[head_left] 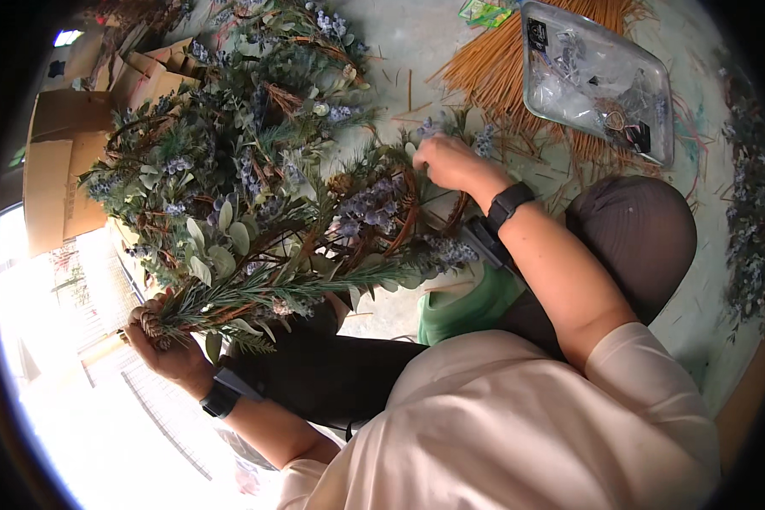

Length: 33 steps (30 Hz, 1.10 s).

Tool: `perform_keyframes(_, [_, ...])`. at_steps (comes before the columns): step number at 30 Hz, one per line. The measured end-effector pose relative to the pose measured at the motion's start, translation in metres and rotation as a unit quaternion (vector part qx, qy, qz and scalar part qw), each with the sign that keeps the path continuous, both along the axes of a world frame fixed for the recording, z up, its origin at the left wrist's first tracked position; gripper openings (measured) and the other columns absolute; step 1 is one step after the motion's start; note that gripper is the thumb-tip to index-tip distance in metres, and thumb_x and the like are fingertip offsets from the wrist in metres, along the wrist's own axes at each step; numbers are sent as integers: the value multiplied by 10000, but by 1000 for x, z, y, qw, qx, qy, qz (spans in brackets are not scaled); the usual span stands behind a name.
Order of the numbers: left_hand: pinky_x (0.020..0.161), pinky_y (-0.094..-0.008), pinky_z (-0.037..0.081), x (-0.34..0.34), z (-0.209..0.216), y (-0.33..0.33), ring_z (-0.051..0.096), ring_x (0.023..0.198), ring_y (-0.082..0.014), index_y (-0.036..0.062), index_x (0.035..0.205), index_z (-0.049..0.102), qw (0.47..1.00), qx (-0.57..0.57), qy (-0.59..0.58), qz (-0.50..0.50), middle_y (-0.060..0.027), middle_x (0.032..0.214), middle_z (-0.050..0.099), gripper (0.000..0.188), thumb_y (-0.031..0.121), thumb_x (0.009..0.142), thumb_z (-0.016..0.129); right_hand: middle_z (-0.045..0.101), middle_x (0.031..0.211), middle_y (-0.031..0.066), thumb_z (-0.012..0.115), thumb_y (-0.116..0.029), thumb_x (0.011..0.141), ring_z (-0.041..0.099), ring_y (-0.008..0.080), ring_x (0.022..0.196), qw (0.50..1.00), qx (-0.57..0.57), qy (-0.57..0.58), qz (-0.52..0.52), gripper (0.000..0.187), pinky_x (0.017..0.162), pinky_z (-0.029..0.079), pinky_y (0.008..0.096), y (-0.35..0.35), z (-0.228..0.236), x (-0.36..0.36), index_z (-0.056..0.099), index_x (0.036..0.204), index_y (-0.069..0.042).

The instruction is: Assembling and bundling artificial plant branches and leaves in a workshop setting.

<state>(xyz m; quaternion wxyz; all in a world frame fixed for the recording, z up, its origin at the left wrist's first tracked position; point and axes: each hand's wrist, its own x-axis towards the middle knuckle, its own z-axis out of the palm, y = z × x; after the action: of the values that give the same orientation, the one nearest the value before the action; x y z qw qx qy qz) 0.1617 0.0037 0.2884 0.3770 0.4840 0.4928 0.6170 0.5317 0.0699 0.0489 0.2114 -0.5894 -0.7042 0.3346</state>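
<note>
A twig wreath [378,208] dressed with green leaves, pine-like sprigs and dusty blue berries lies tilted across my lap. My left hand [168,350] is closed round its near left end, where a pinecone [150,323] pokes out by the fingers. At the wreath's far right side, my right hand [453,161] is closed with the fingers bent together among small berry sprigs [484,140]. What is between those fingers is hidden by the hand. Bare brown vines show in the wreath between the two hands.
Beyond the wreath is a heap of similar greenery [255,110], with cardboard boxes [68,170] to its left. A clear plastic tray [599,140] of small bags rests on a bundle of brown sticks [484,72]. A green stool [463,310] stands by my leg; more garland [744,212] lies far right.
</note>
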Motion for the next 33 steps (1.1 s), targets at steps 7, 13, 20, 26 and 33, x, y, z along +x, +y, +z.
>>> perform_keyframes(7, [804, -429, 435, -8, 0, 2, 561, 801, -269, 45, 817, 527, 995, -45, -21, 82, -107, 775, 559, 342, 338, 886, 364, 598, 777, 172, 621, -121, 659, 565, 344, 765, 985, -131, -76, 76, 173, 683, 445, 410, -19, 6, 2, 634, 815, -45])
perform_keyframes(13, [790, -418, 440, -17, -2, 3, 559, 819, -257, 54, 802, 529, 996, -29, -80, 4, -100, 800, 577, 327, 336, 882, 383, 587, 771, 181, 645, -160, 660, 560, 348, 762, 988, -136, 23, 70, 175, 684, 436, 416, -32, -15, 6, 617, 756, -16])
perform_keyframes(20, [771, -410, 442, -17, -3, 2, 558, 820, -240, 61, 824, 519, 996, -37, -72, 27, -105, 816, 585, 317, 345, 879, 388, 571, 851, 149, 537, -82, 711, 533, 323, 879, 992, -64, -99, 37, 163, 742, 428, 389, -21, 25, -10, 586, 859, -33])
perform_keyframes(26, [757, -389, 440, -18, -5, 3, 562, 798, -244, 51, 850, 541, 994, -37, -92, 38, -115, 817, 596, 315, 327, 874, 390, 556, 890, 144, 527, -105, 740, 533, 308, 844, 985, 98, 130, 48, 160, 749, 428, 373, -13, 50, -33, 558, 876, -26])
perform_keyframes(33, [764, -402, 440, -17, -8, 5, 567, 794, -250, 61, 830, 544, 997, -16, -70, 28, -114, 797, 597, 326, 345, 872, 388, 563, 975, 159, 621, -348, 709, 511, 307, 958, 987, 41, 96, 123, 454, 836, 406, 369, -33, 76, -61, 530, 989, -2])
